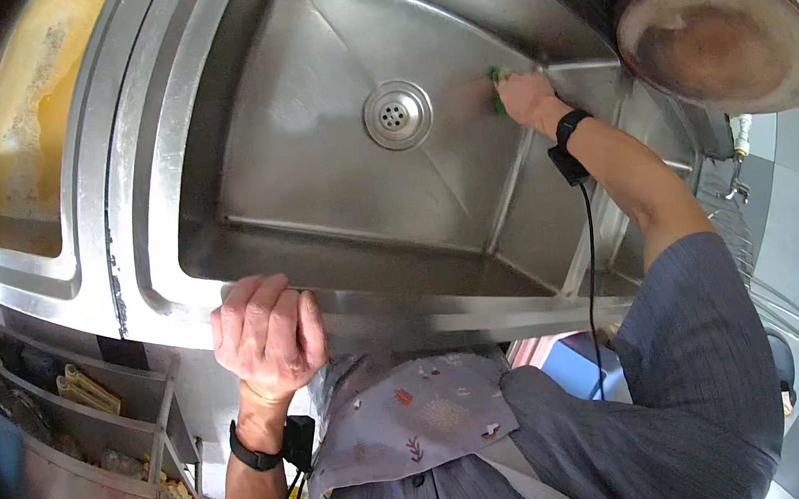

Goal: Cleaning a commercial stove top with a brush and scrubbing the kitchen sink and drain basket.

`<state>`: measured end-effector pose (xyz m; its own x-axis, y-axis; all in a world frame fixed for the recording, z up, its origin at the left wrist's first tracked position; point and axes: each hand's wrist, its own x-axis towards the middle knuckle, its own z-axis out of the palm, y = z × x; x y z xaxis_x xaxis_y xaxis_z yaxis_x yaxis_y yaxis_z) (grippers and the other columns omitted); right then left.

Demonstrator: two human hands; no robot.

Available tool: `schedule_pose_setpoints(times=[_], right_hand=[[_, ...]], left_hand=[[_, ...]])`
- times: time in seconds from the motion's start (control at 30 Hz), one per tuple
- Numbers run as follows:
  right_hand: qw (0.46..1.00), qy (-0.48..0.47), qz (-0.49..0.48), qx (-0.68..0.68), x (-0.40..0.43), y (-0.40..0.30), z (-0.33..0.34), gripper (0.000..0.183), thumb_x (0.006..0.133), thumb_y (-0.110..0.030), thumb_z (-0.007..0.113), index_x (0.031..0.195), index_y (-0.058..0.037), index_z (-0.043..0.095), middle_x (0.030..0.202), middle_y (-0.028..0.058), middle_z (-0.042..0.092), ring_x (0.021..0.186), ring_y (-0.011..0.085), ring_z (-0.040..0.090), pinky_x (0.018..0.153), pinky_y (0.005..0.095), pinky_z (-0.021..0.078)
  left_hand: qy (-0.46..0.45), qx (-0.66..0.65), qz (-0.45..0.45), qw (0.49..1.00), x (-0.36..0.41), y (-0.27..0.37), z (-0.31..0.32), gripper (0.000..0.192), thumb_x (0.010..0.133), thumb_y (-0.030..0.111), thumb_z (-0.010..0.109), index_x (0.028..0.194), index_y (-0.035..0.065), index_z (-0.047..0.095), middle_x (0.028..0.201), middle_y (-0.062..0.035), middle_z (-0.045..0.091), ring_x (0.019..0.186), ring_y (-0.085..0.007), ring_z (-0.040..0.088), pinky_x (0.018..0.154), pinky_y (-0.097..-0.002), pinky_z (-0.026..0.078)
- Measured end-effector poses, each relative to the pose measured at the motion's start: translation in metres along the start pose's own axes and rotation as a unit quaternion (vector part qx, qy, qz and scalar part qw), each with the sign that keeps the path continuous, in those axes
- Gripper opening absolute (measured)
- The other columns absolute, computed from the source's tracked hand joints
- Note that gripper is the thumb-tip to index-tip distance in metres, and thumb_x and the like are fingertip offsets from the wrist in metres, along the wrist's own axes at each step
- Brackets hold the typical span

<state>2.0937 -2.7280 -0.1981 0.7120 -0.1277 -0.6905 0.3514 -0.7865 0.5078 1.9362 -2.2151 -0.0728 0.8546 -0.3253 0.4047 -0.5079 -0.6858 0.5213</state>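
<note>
Before me is a stainless-steel sink basin (pixel 304 156) with a round perforated drain (pixel 397 115) in its floor. My right hand (pixel 530 100) reaches down to the far right of the basin and grips a green scouring pad (pixel 498 92), mostly covered by the fingers. The pad rests at the bottom of the basin near the right wall. With fingers curled over it, my left hand (pixel 271 334) holds the sink's front rim (pixel 377 305). Each wrist wears a black band with a small box and cable.
Yellowish liquid with foam fills part of a second basin (pixel 29 139) at left. A large round wooden-looking board or vessel (pixel 715 34) stands at upper right, near a tap (pixel 737 182). A metal rack (pixel 89 419) with items stands lower left, and a blue box (pixel 581 365) sits below the sink.
</note>
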Motion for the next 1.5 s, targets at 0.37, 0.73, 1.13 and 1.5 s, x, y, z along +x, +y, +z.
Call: schedule_pose_setpoints(times=[0.37, 0.73, 1.13, 1.5], right_hand=[[0.854, -0.118, -0.473, -0.183, -0.109, -0.115, 0.104, 0.014, 0.096, -0.019, 0.072, 0.095, -0.0114, 0.084, 0.099, 0.0075, 0.080, 0.090, 0.0287, 0.075, 0.072, 0.0412, 0.0601], [0.723, -0.209, -0.143, 0.643, -0.107, -0.137, -0.054, 0.057, 0.091, -0.010, 0.069, 0.144, 0.0030, 0.055, 0.147, 0.0251, 0.058, 0.138, 0.0362, 0.053, 0.109, 0.0449, 0.0478], [0.838, -0.062, -0.542, -0.026, -0.144, -0.152, 0.047, 0.027, 0.092, -0.016, 0.067, 0.117, -0.0093, 0.075, 0.096, 0.0167, 0.078, 0.090, 0.0392, 0.076, 0.077, 0.0498, 0.0614], [0.747, 0.186, -0.361, 0.526, -0.068, -0.251, -0.166, 0.026, 0.095, -0.011, 0.070, 0.119, -0.0051, 0.063, 0.099, 0.0234, 0.071, 0.089, 0.0416, 0.073, 0.071, 0.0516, 0.0573]], left_hand=[[0.037, -0.025, -0.015, 0.999, -0.005, -0.004, -0.003, 0.015, 0.082, 0.010, 0.081, 0.093, 0.0080, 0.072, 0.102, -0.0077, 0.074, 0.096, -0.0290, 0.072, 0.080, -0.0393, 0.051], [0.030, -0.018, 0.024, 0.999, -0.007, -0.009, -0.001, 0.017, 0.077, 0.011, 0.081, 0.090, 0.0057, 0.070, 0.099, -0.0073, 0.073, 0.094, -0.0256, 0.071, 0.082, -0.0359, 0.053], [-0.007, -0.016, 0.024, 1.000, -0.003, -0.003, -0.002, 0.018, 0.079, 0.007, 0.081, 0.094, 0.0067, 0.070, 0.104, -0.0082, 0.074, 0.095, -0.0278, 0.071, 0.075, -0.0379, 0.050], [0.005, 0.028, 0.014, 0.999, -0.003, -0.003, -0.005, 0.020, 0.077, 0.008, 0.083, 0.093, 0.0076, 0.072, 0.099, -0.0077, 0.073, 0.093, -0.0270, 0.072, 0.075, -0.0377, 0.050]])
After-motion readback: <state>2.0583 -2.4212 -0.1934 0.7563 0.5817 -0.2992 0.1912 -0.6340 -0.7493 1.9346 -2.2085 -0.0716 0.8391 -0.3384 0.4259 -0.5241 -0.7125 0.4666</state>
